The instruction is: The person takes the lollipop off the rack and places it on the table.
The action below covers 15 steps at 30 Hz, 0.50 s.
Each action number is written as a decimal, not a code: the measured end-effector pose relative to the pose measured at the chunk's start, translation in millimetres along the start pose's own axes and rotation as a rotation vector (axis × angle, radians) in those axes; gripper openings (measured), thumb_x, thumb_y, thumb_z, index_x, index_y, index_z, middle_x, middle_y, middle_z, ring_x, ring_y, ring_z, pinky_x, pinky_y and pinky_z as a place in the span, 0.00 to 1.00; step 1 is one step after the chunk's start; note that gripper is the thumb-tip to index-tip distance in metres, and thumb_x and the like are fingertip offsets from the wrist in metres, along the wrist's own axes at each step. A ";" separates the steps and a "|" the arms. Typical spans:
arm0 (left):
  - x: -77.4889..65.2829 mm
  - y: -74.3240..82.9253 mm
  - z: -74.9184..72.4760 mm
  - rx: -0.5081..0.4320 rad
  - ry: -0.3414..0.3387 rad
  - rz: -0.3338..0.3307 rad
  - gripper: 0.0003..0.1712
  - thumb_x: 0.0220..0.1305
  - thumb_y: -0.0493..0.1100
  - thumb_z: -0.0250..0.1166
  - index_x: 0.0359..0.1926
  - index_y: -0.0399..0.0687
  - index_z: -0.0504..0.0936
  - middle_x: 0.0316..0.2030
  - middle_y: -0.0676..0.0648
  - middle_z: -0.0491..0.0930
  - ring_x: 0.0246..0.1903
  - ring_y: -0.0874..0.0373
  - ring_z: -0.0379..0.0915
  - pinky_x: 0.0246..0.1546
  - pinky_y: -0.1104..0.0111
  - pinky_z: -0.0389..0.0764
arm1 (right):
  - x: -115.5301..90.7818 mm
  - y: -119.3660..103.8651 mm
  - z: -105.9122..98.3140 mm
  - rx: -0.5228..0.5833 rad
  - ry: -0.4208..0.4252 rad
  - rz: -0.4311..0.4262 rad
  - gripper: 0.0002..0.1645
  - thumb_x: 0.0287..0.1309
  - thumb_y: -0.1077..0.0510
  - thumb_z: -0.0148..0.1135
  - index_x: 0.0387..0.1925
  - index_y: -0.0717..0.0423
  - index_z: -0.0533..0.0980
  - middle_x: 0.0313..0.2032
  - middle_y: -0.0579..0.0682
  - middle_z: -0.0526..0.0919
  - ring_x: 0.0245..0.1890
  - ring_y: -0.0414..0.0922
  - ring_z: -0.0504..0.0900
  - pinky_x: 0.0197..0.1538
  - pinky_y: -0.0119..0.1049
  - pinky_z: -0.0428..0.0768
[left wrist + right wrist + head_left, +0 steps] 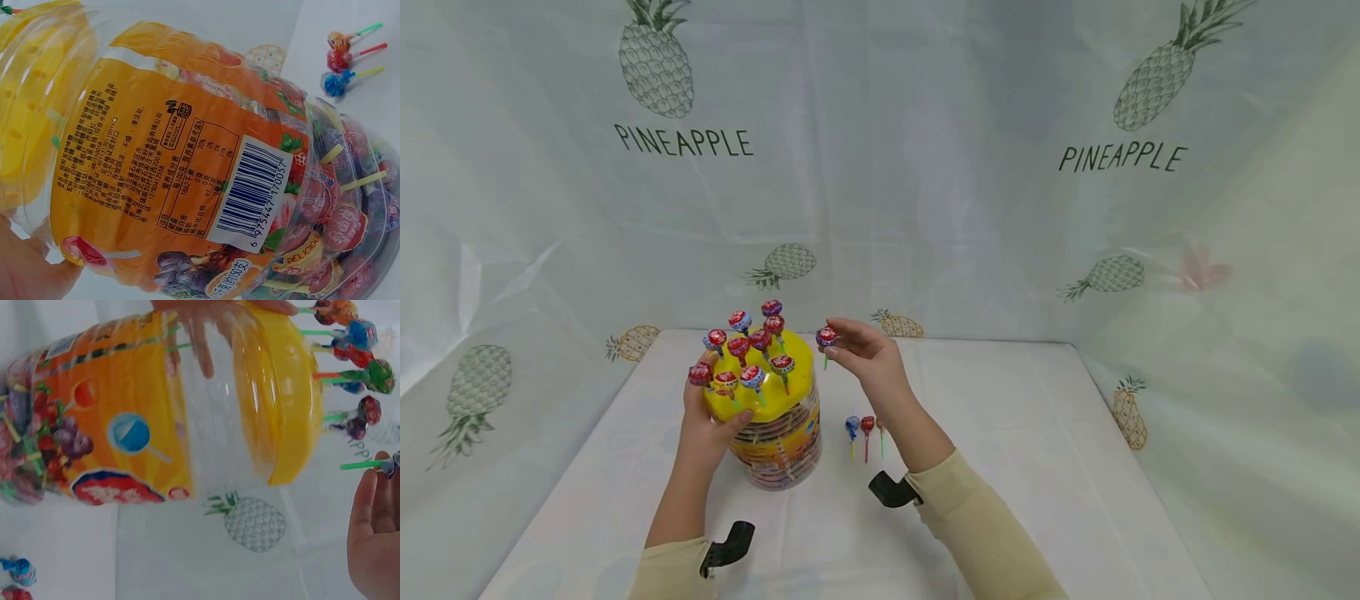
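A clear plastic jar [778, 454] with an orange printed label and a yellow lid [801, 358] stands on the table, wrapped lollipops inside its lower part. Several lollipops [760, 340] stick up from the lid by their sticks. My left hand [706, 429] grips the jar at the lid's left side, thumb at the near edge of the lid. Just right of the lid, my right hand [871, 360] pinches one lollipop [826, 337] by its wrapped head, its green stick [359, 465] free of the jar and pointing down in the head view.
Three loose lollipops [867, 425] lie in a row on the white tabletop [1000, 433], right of the jar and under the right forearm. A pale sheet [925, 167] printed with pineapples hangs behind the table. Black wrist mounts [730, 546] jut from both sleeves.
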<state>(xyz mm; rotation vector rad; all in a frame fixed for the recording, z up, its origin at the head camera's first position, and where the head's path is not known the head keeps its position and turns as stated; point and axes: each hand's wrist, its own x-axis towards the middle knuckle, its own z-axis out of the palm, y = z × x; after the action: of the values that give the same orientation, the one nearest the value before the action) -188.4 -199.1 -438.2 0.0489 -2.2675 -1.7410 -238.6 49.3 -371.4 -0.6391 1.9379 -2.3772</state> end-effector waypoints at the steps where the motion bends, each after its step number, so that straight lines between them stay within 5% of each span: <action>1: -0.1 0.4 0.0 0.003 0.001 -0.002 0.53 0.61 0.42 0.69 0.77 0.66 0.44 0.73 0.42 0.43 0.71 0.39 0.44 0.67 0.41 0.53 | -1.2 0.4 -3.2 -0.001 0.005 0.003 0.22 0.61 0.64 0.65 0.57 0.60 0.77 0.50 0.51 0.81 0.47 0.47 0.80 0.57 0.40 0.78; 15: -2.2 2.5 1.2 0.018 0.007 -0.003 0.52 0.62 0.46 0.69 0.76 0.69 0.44 0.73 0.43 0.43 0.72 0.41 0.44 0.68 0.42 0.54 | -21.3 16.7 -46.1 -0.037 0.051 0.015 0.18 0.61 0.68 0.62 0.54 0.66 0.76 0.44 0.52 0.83 0.43 0.47 0.84 0.58 0.42 0.77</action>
<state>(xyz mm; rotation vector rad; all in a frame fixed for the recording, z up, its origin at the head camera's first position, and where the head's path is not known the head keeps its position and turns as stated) -186.3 -196.8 -436.5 0.0625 -2.2793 -1.7189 -237.7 94.0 -400.6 -0.5687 2.0036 -2.3768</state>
